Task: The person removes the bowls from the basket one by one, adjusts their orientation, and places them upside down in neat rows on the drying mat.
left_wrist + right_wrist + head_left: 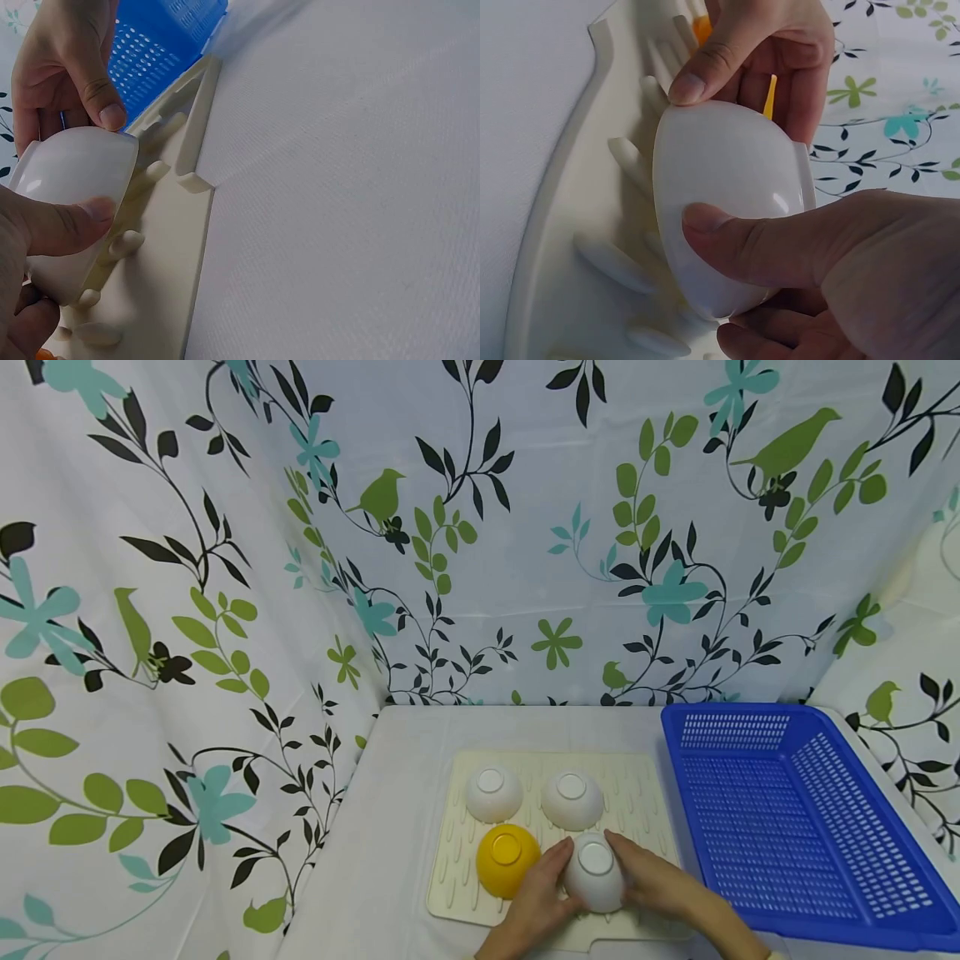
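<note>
Both hands grip a white bowl (596, 878), which is upside down at the front of a cream drying rack (465, 906). My left hand (538, 897) holds its left side, thumb on the near wall and fingers curled round the far side. From the right, my right hand (660, 881) holds it the same way. In the right wrist view the bowl (727, 180) has its rim right at the rack's raised ribs. A yellow bowl (508, 860) sits upside down just left of the left hand. Behind stand two more upturned white bowls, one left (493, 795) and one right (572, 802).
A blue plastic basket (783, 827) with perforated walls stands to the right of the rack, close by the right forearm. White cloth (375, 860) covers the table. Patterned curtains (525, 568) hang behind and at both sides.
</note>
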`<state>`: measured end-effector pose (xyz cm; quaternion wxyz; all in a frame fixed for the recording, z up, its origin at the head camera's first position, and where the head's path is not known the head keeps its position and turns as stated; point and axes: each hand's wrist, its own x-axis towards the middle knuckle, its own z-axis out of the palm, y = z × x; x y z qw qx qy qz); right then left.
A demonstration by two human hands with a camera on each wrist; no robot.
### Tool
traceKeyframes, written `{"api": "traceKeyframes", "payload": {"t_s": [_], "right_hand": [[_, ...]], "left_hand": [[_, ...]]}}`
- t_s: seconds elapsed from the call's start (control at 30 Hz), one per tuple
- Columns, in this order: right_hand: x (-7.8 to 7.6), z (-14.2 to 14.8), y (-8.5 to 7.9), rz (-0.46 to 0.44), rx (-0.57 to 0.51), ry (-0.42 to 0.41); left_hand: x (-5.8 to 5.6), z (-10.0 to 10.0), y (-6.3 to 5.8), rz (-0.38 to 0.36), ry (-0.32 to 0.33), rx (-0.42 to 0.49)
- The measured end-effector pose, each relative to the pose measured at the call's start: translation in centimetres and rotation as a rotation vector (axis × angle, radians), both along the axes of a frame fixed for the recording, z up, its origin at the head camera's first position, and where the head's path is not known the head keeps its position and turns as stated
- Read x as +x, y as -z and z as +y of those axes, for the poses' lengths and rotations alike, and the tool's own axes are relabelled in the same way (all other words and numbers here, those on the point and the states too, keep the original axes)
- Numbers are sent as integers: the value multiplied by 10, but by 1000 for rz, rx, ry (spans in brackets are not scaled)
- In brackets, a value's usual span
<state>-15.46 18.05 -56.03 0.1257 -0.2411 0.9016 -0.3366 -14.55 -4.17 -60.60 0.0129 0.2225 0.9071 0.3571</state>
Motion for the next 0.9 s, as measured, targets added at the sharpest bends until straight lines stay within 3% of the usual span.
{"api": "traceKeyframes", "payload": {"t_s": [0.5, 0.9], "right_hand": [[1, -8, 9, 77, 36, -1], [-1, -10, 11, 76, 77, 43]], "left_hand": [[0, -2, 7, 48, 14, -57], [-2, -1, -1, 44, 36, -186]]}}
